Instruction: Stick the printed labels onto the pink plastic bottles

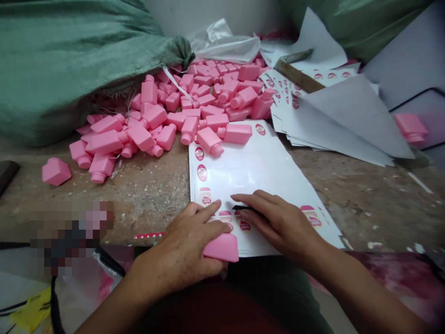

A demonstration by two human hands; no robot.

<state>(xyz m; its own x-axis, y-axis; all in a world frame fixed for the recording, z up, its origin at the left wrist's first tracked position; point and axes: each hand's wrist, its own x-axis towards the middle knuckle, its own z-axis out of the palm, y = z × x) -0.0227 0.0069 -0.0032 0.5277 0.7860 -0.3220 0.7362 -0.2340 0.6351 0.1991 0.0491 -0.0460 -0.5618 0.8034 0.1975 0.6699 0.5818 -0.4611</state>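
A stack of white sticker sheets (250, 171) with pink labels lies at the front of the worktable. My left hand (196, 236) rests at the sheet's near left edge, its fingers and thumb closed around a pink plastic bottle (222, 247) lying on its side. Over the printed labels (244, 225) on the near part of the sheet, my right hand (274, 220) pinches a thin black pointed tool (247, 208). The tool's tip is close to the sheet; whether it touches is unclear. Most of the tool is hidden in the hand.
Many pink bottles (139, 134) lie heaped beyond the sheets, two on the stack's far edge. A green sack (69, 74) bulges at the back left. More sheets (351, 116), with a hammer-like wooden-handled tool (301, 76), lie at the right. Clear plastic bags (225, 46) stand behind.
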